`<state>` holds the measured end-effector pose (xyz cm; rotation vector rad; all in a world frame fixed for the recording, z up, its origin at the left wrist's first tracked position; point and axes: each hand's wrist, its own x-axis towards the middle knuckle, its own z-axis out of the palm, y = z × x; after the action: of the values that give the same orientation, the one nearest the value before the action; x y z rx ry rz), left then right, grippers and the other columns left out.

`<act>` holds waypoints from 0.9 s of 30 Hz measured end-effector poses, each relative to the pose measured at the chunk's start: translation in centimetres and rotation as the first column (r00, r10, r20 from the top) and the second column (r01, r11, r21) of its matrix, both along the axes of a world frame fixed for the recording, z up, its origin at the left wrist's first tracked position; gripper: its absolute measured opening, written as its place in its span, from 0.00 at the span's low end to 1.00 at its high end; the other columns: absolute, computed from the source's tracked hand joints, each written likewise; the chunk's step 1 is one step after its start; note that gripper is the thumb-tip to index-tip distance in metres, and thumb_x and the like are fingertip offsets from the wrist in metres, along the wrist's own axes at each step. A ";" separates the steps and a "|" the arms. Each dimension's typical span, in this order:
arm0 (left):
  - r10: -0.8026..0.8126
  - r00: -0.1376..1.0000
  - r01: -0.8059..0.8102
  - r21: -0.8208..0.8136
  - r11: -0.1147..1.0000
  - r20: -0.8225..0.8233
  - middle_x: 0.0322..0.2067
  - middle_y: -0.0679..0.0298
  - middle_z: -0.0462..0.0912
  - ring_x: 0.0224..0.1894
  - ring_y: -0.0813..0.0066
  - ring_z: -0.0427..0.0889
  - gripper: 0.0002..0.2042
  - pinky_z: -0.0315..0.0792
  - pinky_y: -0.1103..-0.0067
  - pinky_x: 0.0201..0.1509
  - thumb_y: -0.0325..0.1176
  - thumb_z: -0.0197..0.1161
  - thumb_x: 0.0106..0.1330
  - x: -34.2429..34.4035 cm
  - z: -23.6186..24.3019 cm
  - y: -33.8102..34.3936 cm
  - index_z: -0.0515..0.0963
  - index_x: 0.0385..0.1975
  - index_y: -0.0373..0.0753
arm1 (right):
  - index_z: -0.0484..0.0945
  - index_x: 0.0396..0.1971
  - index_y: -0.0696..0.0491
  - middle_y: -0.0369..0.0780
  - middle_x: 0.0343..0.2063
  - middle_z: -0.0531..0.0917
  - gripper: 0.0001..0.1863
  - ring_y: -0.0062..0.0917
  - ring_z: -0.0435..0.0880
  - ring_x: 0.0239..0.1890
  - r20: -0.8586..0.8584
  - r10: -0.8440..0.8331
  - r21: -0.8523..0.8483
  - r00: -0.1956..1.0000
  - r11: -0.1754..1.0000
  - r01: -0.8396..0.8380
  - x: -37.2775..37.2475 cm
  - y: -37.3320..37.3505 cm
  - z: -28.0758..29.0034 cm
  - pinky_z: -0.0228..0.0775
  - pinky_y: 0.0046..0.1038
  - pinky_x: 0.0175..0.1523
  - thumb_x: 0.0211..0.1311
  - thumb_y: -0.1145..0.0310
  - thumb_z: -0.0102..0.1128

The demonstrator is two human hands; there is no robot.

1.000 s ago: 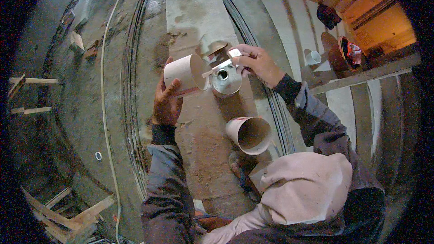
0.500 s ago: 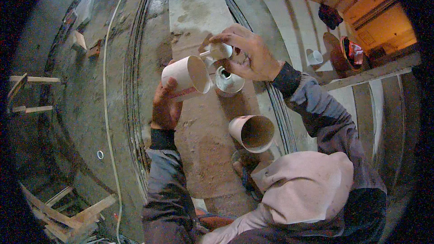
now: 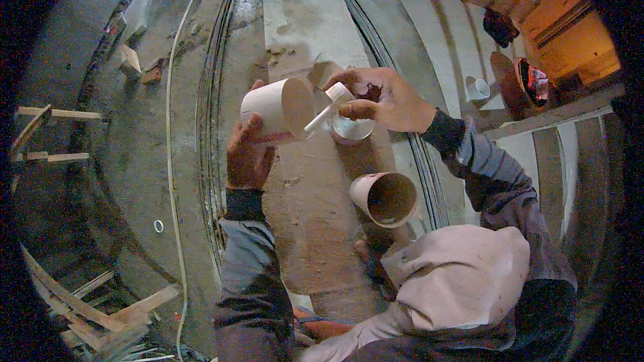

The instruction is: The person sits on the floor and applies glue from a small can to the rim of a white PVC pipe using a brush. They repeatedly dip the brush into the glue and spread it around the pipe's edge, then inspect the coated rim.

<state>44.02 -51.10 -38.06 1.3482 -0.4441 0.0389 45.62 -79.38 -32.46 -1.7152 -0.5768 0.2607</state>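
Observation:
My left hand (image 3: 247, 151) grips a short, wide white pipe piece (image 3: 267, 107) from the side, its opening turned right. My right hand (image 3: 379, 100) pinches a white cap (image 3: 337, 92) with a short stick (image 3: 316, 121) pointing down-left at the pipe's rim; I cannot tell whether they touch. A silver metal can (image 3: 352, 131) stands just below my right hand, partly hidden by it. A larger cream pipe piece (image 3: 362, 194) lies on the board (image 3: 302, 255) nearer my body, its dark opening facing me.
Bundles of long rods (image 3: 220, 47) run along both sides of the board. A pale hose (image 3: 172, 188) crosses the concrete floor at left. Wooden pieces (image 3: 137, 308) lie lower left. At right are a beam (image 3: 557, 114), white cup (image 3: 477, 90), round container (image 3: 526, 87) and orange panel (image 3: 563, 20).
Since a half second ago my right hand has turned and moved down, bringing the cap and its stick lower, with the stick now slanting down across the pipe's right rim.

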 end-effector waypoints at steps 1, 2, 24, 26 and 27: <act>-0.030 0.996 0.025 -0.055 0.998 -0.080 0.64 0.53 0.69 0.61 0.58 0.75 0.30 0.80 0.66 0.57 0.40 0.59 0.72 -0.2 0.0 -0.1 0.60 0.71 0.37 | 0.76 0.55 0.59 0.33 0.39 0.83 0.22 0.13 0.80 0.38 -0.097 0.029 0.090 0.995 0.996 -0.021 -0.1 0.0 -0.2 0.74 0.18 0.45 0.63 0.68 0.68; -0.065 0.985 0.047 -0.112 0.993 -0.160 0.64 0.54 0.68 0.61 0.58 0.75 0.30 0.80 0.65 0.57 0.40 0.59 0.72 -0.3 0.1 -0.2 0.60 0.71 0.37 | 0.75 0.56 0.59 0.33 0.39 0.83 0.23 0.13 0.80 0.38 -0.139 0.004 0.115 0.990 0.993 0.012 -0.1 -0.1 -0.3 0.74 0.18 0.44 0.63 0.68 0.68; -0.050 0.941 -0.020 -0.204 0.979 -0.336 0.58 0.56 0.75 0.56 0.59 0.79 0.35 0.79 0.64 0.56 0.40 0.67 0.65 -1.2 1.7 -0.3 0.61 0.70 0.38 | 0.79 0.50 0.54 0.39 0.37 0.83 0.24 0.24 0.83 0.39 0.562 -0.088 -0.222 0.822 0.942 0.252 -1.1 0.0 0.8 0.77 0.24 0.43 0.51 0.71 0.74; -0.107 0.950 0.037 -0.234 0.971 -0.294 0.59 0.55 0.74 0.58 0.59 0.78 0.37 0.79 0.64 0.58 0.42 0.66 0.66 -1.1 1.9 -0.3 0.58 0.72 0.38 | 0.79 0.51 0.54 0.38 0.37 0.84 0.24 0.21 0.83 0.37 0.483 -0.039 -0.264 0.875 0.946 0.188 -1.3 -0.2 1.4 0.76 0.23 0.43 0.53 0.72 0.74; -0.129 0.945 0.049 -0.261 0.964 -0.302 0.59 0.55 0.74 0.58 0.59 0.78 0.37 0.79 0.64 0.58 0.42 0.66 0.66 -1.0 2.0 -0.5 0.58 0.72 0.37 | 0.79 0.51 0.55 0.37 0.37 0.84 0.23 0.20 0.82 0.36 0.425 -0.025 -0.275 0.905 0.949 0.155 -1.3 -0.2 1.6 0.76 0.22 0.43 0.54 0.72 0.74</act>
<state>43.04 -51.59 -36.04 1.0592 -0.2188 -0.1903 44.27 -79.60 -30.85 -2.1125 -0.7974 -0.0996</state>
